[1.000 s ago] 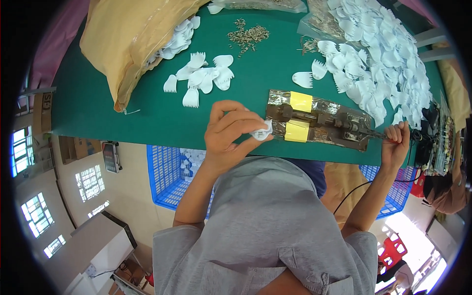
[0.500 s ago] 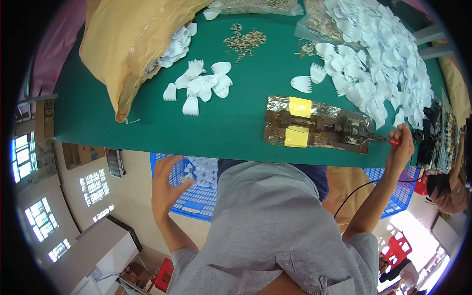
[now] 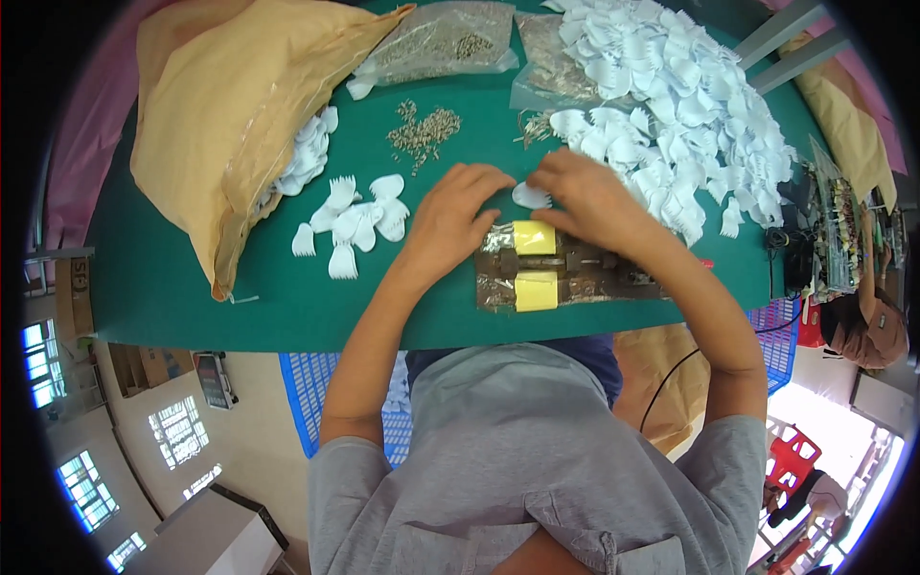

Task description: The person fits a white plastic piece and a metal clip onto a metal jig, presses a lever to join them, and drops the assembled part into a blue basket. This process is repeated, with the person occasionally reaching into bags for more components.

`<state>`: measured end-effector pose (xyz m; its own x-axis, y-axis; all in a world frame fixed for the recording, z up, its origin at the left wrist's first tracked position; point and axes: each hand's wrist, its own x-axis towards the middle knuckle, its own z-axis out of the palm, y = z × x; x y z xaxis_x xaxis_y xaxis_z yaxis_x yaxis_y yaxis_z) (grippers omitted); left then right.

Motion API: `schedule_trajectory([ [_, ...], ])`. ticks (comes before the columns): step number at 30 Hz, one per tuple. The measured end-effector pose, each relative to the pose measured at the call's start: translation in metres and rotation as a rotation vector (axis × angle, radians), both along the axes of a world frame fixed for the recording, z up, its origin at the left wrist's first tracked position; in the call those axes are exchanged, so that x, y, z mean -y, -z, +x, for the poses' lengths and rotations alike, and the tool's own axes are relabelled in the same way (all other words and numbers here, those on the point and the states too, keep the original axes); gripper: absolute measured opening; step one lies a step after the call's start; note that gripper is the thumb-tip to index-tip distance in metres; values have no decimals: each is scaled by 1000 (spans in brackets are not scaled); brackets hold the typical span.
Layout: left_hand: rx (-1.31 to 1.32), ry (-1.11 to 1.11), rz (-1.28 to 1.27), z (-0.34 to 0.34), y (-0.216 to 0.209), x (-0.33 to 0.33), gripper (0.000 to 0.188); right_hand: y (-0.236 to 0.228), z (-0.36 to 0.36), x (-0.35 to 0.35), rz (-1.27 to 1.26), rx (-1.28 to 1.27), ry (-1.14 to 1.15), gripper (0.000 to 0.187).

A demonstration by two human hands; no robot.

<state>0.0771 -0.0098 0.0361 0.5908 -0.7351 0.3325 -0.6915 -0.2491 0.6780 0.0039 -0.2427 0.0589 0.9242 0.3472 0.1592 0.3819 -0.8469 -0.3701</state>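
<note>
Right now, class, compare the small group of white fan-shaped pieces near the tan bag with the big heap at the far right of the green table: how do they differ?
The small group holds few pieces, lying flat and mostly apart; the big heap holds very many, overlapping. The small group sits beside the tan bag; the right hand touches the big heap's edge. Both are white fan-shaped pieces on the green table.

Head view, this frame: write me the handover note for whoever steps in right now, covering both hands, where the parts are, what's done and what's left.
Left hand: on the green table just above the small press jig, fingers bent toward a white fan-shaped piece.
Right hand: fingertips on that same piece, beside the big white pile.
Parts: a small cluster of white pieces lies left of the hands, more spill from the tan sack; loose metal bits and bags of them sit at the far edge.
Done: cannot tell which pile is finished.
Left: the piece is between the fingertips, not yet on the jig's yellow pads.
</note>
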Motion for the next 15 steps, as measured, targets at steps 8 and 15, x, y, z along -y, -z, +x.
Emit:
schedule_trajectory([
  [8,-44,-58,-11,-1,7,-1,36,22,-1,-15,-110,-37,83,20],
  [15,110,-225,244,35,-40,-96,42,12,13,-1,-103,-29,-61,39],
])
